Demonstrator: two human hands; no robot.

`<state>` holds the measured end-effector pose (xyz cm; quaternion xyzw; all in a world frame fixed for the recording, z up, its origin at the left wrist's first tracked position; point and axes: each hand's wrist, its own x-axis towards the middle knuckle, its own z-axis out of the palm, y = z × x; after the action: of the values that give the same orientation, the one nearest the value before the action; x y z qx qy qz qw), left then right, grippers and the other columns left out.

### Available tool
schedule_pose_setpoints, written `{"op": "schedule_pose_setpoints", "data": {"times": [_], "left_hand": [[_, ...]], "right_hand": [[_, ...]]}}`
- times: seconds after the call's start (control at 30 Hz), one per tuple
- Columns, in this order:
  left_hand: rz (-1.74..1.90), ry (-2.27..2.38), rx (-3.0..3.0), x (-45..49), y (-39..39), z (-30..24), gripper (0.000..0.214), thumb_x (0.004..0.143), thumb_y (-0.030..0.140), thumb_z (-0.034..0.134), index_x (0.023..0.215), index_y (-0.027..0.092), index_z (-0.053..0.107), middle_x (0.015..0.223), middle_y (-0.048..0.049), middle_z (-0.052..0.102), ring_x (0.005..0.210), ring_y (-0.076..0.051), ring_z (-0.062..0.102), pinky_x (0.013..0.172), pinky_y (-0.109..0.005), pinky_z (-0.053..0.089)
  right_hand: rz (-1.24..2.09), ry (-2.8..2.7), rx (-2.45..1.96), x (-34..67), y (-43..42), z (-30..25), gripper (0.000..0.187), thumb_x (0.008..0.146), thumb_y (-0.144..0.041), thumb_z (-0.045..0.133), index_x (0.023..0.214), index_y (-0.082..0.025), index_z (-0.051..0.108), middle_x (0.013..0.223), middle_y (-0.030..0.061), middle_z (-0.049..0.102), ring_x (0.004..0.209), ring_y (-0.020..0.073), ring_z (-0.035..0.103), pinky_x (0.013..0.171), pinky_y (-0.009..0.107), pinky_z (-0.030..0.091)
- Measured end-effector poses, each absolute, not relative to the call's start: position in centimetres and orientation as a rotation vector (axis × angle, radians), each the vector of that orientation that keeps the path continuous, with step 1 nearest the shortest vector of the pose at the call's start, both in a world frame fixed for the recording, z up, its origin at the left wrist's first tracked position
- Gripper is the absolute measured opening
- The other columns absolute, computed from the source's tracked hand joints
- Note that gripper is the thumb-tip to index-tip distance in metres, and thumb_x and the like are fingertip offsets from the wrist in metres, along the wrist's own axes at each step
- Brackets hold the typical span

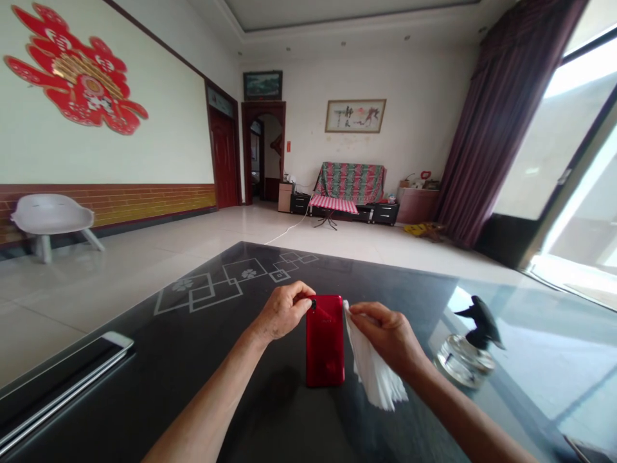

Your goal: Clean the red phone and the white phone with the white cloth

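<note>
A red smartphone (326, 347) stands upright over the dark glass tabletop, its back with the camera lens facing me. My left hand (284, 310) pinches the phone's upper left corner between thumb and fingers. In my right hand (388, 331) a white tissue (373, 370) is gripped; its top edge meets the phone's right side near the upper corner, and the rest hangs down in folds. To the right of that hand is a clear spray bottle (465, 360) with a black trigger head.
The black glass table (193, 379) carries white square patterns at its far left. At the left edge lies a flat device with a silver rim (62, 386). Beyond are a white chair (55, 215), a cloth-covered piece of furniture (351, 183) and a purple curtain (501, 116).
</note>
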<state>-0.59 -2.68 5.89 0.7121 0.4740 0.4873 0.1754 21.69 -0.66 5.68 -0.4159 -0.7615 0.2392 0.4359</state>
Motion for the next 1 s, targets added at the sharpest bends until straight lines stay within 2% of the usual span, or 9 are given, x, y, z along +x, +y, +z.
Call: {"op": "schedule_pose_setpoints", "data": {"times": [0.07,0.2,0.4,0.57,0.87,1.0], "left_hand": [[1.385,1.351,2.007,-0.6,-2.6,5.8,0.015,0.078,0.015,0.051,0.083,0.017,0.065,0.072,-0.0007,0.066,0.065,-0.014,0.059,0.062,-0.023,0.045],[1.389,1.374,1.969,-0.9,-2.5,5.4,0.014,0.076,0.014,0.052,0.082,0.017,0.064,0.071,-0.0006,0.066,0.064,-0.014,0.059,0.062,-0.023,0.045],[1.410,1.403,1.943,-1.2,-2.4,5.1,0.014,0.076,0.014,0.052,0.080,0.016,0.064,0.069,-0.0001,0.066,0.061,-0.012,0.058,0.058,-0.021,0.043],[1.427,1.419,1.942,-0.5,-2.6,5.5,0.015,0.076,0.015,0.052,0.082,0.017,0.065,0.069,0.0003,0.066,0.061,-0.012,0.058,0.059,-0.021,0.044],[1.525,1.635,1.852,0.5,-2.4,5.2,0.015,0.073,0.014,0.053,0.079,0.015,0.067,0.063,-0.0004,0.065,0.057,-0.014,0.059,0.056,-0.022,0.042],[1.532,1.707,1.831,0.6,-2.6,5.4,0.014,0.072,0.013,0.055,0.077,0.015,0.067,0.060,0.0002,0.065,0.056,-0.014,0.059,0.055,-0.022,0.041]], "right_hand": [[0.634,-1.860,-1.059,20.8,0.3,6.5,0.022,0.076,-0.037,0.062,0.083,-0.020,0.073,0.088,0.0047,0.072,0.085,0.0212,0.065,0.077,0.030,0.048],[0.718,-1.872,-1.093,19.6,0.6,5.4,0.024,0.074,-0.037,0.061,0.083,-0.019,0.074,0.081,0.0052,0.072,0.076,0.0204,0.065,0.069,0.028,0.049],[0.750,-2.001,-1.026,20.9,-1.7,2.0,0.020,0.076,-0.035,0.060,0.079,-0.021,0.074,0.084,0.0049,0.071,0.079,0.0196,0.065,0.072,0.027,0.047],[0.789,-1.940,-1.054,21.0,-1.2,2.4,0.022,0.076,-0.036,0.060,0.081,-0.020,0.073,0.085,0.0052,0.072,0.081,0.0207,0.066,0.073,0.028,0.048],[0.561,-1.744,-1.136,17.6,-2.6,1.7,0.022,0.077,-0.031,0.055,0.083,-0.021,0.072,0.093,0.0058,0.069,0.086,0.0197,0.064,0.079,0.028,0.047],[0.598,-1.726,-1.271,16.9,-4.0,1.7,0.022,0.075,-0.029,0.054,0.086,-0.019,0.071,0.095,0.0067,0.069,0.087,0.0209,0.064,0.080,0.029,0.047]]}}
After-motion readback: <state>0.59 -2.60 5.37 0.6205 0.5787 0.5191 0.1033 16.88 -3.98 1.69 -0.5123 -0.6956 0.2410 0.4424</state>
